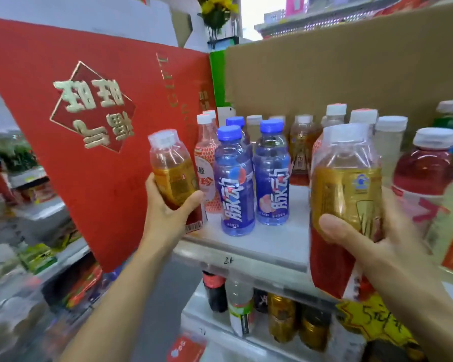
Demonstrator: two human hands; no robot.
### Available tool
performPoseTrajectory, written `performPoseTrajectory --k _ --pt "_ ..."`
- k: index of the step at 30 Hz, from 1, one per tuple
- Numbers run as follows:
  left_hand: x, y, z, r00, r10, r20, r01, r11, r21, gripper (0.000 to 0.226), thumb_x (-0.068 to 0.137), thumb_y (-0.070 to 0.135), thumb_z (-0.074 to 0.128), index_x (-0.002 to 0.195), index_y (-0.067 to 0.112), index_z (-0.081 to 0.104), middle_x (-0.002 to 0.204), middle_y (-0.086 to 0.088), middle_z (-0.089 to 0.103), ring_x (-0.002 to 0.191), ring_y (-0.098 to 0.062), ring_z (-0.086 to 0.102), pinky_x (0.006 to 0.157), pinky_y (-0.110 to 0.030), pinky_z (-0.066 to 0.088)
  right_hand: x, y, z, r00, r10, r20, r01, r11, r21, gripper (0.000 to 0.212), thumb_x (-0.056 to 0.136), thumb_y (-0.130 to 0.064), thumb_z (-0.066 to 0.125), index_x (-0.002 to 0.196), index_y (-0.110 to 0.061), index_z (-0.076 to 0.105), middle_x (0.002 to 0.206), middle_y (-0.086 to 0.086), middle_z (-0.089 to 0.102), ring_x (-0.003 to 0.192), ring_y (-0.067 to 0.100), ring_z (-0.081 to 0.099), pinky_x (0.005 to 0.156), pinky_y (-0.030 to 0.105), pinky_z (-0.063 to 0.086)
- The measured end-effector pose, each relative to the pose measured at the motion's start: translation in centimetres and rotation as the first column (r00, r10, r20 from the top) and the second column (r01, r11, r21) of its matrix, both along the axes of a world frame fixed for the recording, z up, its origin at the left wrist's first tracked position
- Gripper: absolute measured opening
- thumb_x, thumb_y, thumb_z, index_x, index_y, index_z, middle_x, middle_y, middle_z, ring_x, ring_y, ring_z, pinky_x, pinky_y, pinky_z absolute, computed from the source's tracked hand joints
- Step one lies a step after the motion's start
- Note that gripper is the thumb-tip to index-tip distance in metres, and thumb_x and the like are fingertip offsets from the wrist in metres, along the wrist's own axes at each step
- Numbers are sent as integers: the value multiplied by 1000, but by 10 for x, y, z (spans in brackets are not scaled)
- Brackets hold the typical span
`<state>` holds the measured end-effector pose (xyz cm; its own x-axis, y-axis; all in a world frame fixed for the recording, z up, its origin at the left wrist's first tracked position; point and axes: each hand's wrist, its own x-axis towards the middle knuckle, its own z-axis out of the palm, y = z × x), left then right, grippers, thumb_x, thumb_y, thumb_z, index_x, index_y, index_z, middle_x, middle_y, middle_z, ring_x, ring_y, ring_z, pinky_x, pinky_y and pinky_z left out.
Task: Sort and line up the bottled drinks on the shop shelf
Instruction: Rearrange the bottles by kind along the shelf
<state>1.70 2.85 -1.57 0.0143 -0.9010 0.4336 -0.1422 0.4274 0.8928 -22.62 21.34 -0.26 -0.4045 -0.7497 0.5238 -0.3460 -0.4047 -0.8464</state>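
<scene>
My left hand [168,205] grips a small amber drink bottle [171,165] with a white cap, held up left of the shelf [246,244]. My right hand [364,236] holds a larger amber bottle [345,178] with a gold label, close to the camera in front of the shelf's right half. On the shelf stand blue-capped blue bottles [236,184], a pink-patterned bottle [207,163], amber bottles [302,150] at the back, pale white-capped bottles [389,142] and a red drink bottle [426,171] at the right.
A big red gift box [89,113] leans at the shelf's left end. A brown cardboard panel [338,74] backs the shelf. The lower shelf holds dark and golden bottles [283,317] and a yellow handwritten price tag [372,320]. An aisle with goods runs at the left.
</scene>
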Motion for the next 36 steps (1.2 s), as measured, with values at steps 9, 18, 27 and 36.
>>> performPoseTrajectory --k 9,18,27,36 --pt "-2 -36 -16 988 -116 104 107 991 81 89 79 27 84 147 30 27 123 11 56 114 -9 58 104 -39 46 24 -12 -4 958 -287 20 288 952 -103 57 69 -47 76 118 -33 51 96 -28 67 82 -10 65 63 3 46" --pt "-39 21 81 967 41 250 155 682 -714 53 94 33 59 141 13 46 132 4 47 126 -17 48 111 -38 38 30 -22 -6 937 -348 44 351 929 -122 63 68 -46 81 121 -38 47 98 -27 66 86 -8 65 66 1 44" --pt "-122 -18 172 275 110 955 400 890 -218 46 98 48 55 133 19 60 122 -7 68 102 -26 63 89 -39 52 21 -11 -8 950 -314 4 312 944 -108 78 62 -49 88 127 -39 46 105 -25 67 90 -6 65 70 2 45" --pt "-142 -25 161 315 -11 949 453 880 -140 43 90 60 61 111 23 58 106 2 60 85 -16 56 59 -26 37 9 2 -2 932 -361 -10 357 925 -127 74 61 -56 79 125 -39 46 105 -27 65 92 -8 64 68 7 48"
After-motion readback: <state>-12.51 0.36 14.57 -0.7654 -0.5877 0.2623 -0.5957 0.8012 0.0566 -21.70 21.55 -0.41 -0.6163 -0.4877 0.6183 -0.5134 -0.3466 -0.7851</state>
